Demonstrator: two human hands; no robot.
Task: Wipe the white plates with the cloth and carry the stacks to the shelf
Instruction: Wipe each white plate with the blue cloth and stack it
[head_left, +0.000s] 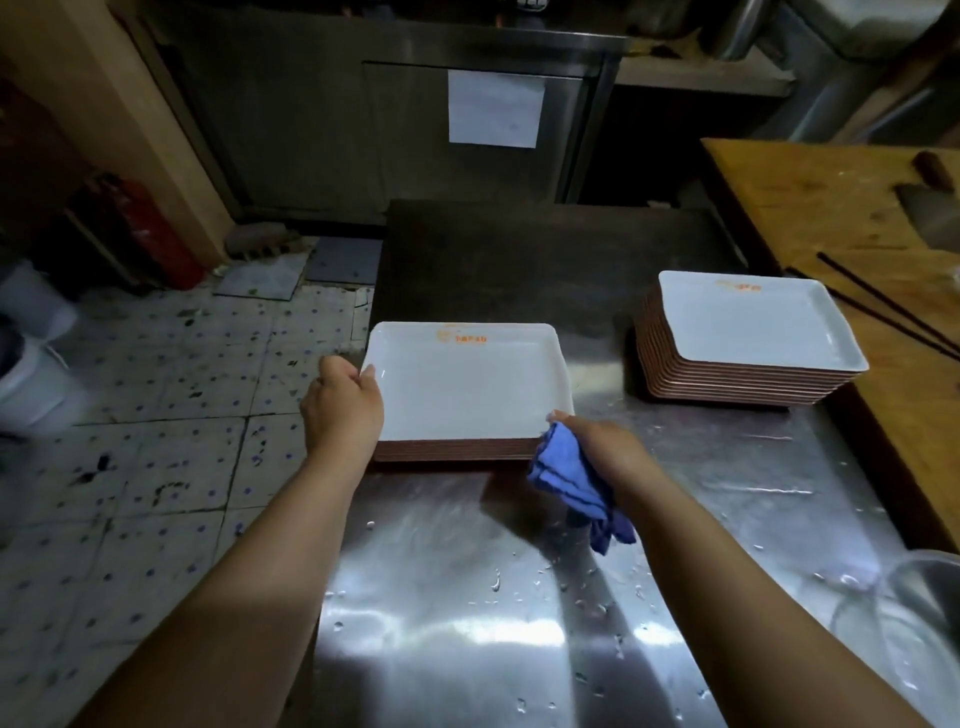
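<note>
Near stack of white plates (467, 387), taller stack (748, 338) right, crumpled blue cloth (571, 480)

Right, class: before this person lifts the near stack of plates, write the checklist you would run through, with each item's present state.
1. Left hand holds the near stack at its left edge: ok.
2. Right hand free for a full hold: not ok, it grips the blue cloth.
3. Top plate wiped dry: cannot tell.
4. Table dry: not ok, droplets show.
5. Far stack clear of the lift: ok, it stands apart.
</note>
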